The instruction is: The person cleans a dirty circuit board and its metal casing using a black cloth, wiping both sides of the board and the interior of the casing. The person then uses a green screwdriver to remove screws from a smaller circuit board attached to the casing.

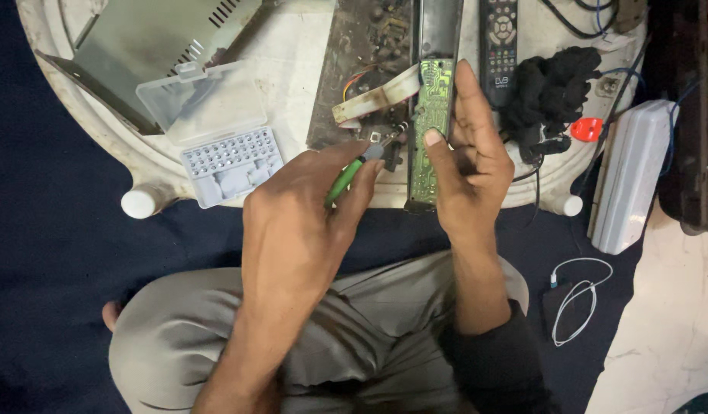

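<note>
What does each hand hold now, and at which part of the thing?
The left hand grips a green-handled tool by its handle. The right hand holds a narrow green circuit board, thumb and fingers on its long edges, around its middle.

Dark blue rug, white tile floor.

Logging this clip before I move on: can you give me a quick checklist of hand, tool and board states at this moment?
1. Left hand grips green-handled tool: ok.
2. Tool tip meets edge of the green circuit board: ok, exact contact point cannot tell.
3. Right hand steadies the board, thumb on its face: ok.
4. Board seated in its long black housing: cannot tell.
5. Open bit case beside left hand: ok.
6. White table holds the work: ok.
</note>
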